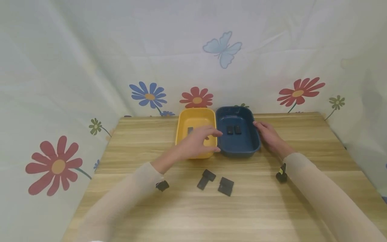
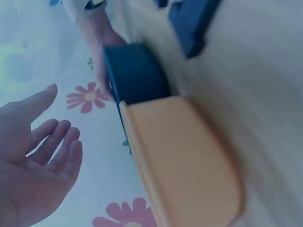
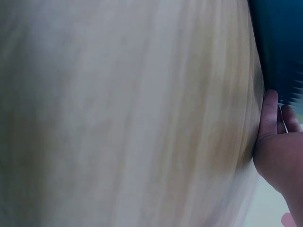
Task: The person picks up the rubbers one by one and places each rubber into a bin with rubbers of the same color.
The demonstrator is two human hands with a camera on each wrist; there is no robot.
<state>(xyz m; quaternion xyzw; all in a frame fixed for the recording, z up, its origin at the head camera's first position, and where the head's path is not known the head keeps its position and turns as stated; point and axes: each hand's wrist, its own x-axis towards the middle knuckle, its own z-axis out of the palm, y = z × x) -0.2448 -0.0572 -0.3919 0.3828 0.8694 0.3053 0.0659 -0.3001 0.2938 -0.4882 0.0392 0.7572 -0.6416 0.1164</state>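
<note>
My left hand (image 1: 201, 141) hovers over the yellow bin (image 1: 198, 116), thumb and fingers apart with nothing between them. In the left wrist view, that hand (image 2: 40, 151) has loosely bent fingers and a bare palm. My right hand (image 1: 270, 136) grips the right rim of the blue bin (image 1: 239, 146); in the right wrist view its fingers (image 3: 270, 111) lie against the bin's outer wall. Two small flat black rectangular pieces (image 1: 233, 130) lie inside the blue bin. Part of a dark piece (image 1: 190, 129) shows in the yellow bin, the rest of whose inside my left hand partly covers.
The bins stand side by side near the back of the wooden table (image 1: 260, 208). In front of them lie two pairs of overlapping black pieces, a left pair (image 1: 206, 178) and a right pair (image 1: 226, 186). A flowered cloth (image 1: 169, 60) hangs behind the table.
</note>
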